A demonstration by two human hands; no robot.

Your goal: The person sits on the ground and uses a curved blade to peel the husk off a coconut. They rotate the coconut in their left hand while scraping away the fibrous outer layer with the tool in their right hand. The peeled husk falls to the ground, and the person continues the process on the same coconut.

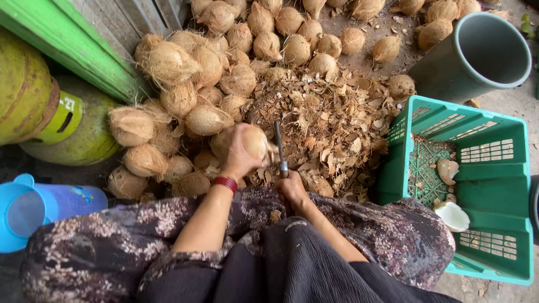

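Note:
My left hand (pixel 238 154) grips a husked brown coconut (pixel 255 140), holding it just above the heap of husk chips. A red band sits on that wrist. My right hand (pixel 292 188) is closed around the handle of a knife (pixel 279 147), whose blade points up and away, right beside the coconut. Whether the blade touches the coconut is unclear. Both forearms reach out over my lap, which is covered in dark flowered cloth.
Several husked coconuts (pixel 168 64) are piled at left and along the back. Husk chips (pixel 331 123) cover the ground ahead. A green plastic crate (pixel 494 224) with coconut pieces stands at right, a grey bucket (pixel 483 50) behind it. Yellow-green gas cylinders (pixel 33 106) and a blue jug (pixel 33 205) sit left.

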